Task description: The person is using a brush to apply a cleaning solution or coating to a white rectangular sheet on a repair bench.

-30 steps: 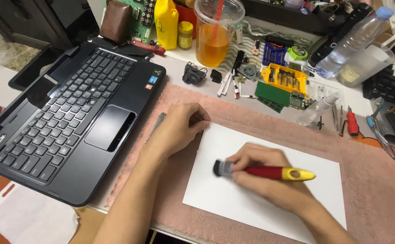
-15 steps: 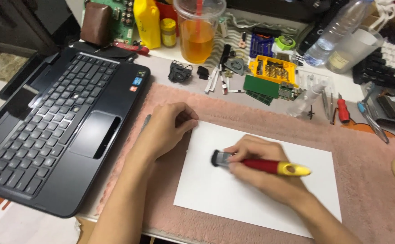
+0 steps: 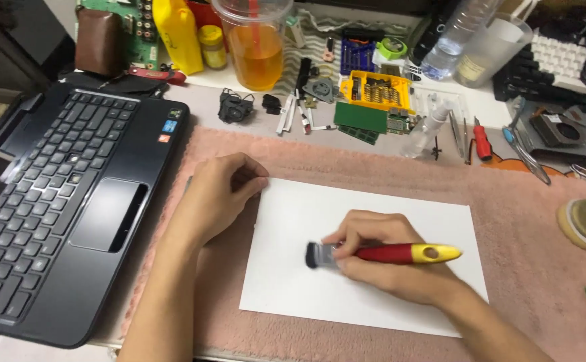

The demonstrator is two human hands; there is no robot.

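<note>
The right hand [image 3: 387, 261] grips a red-and-yellow brush [image 3: 400, 254], bristles on the white sheet [image 3: 367, 228] lying on the pink mat [image 3: 534, 228]; the left hand [image 3: 216, 198], loosely curled, pins the sheet's corner. Light, even strokes and steady pinning should keep the sheet flat

Red-yellow brush [image 3: 400, 254], white paper [image 3: 373, 221]

Your right hand [image 3: 387, 258] grips a red-and-yellow brush [image 3: 383, 254], its dark bristles blurred, over a white sheet [image 3: 306, 221] on the pink mat [image 3: 528, 221]. Your left hand [image 3: 216, 194] pins the sheet's corner, just beside the black laptop [image 3: 58, 201].
</note>
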